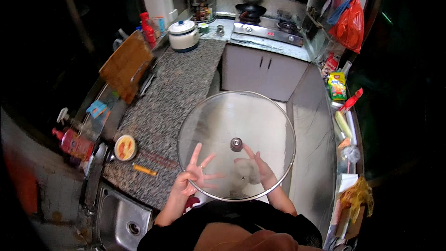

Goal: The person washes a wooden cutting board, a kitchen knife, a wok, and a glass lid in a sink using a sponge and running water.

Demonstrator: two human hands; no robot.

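Observation:
A large round glass pot lid (223,116) with a metal rim is held up in front of my body, its dark knob (236,144) near the middle. My left hand (197,173) is at the lid's lower left edge, the thumb by the rim and the spread fingers partly seen through the glass. At the lower right is my right hand (263,167), against the lid with bent fingers; one fingertip reaches close to the knob. A pale reflection beside it blurs the exact contact.
On the granite counter (179,76) at left stand a white pot (183,36), a food tub (125,147) and a yellow stick-like item (145,170). A steel sink (121,218) lies at lower left. The gas stove (267,32) is at the back; packets (337,86) line the right ledge.

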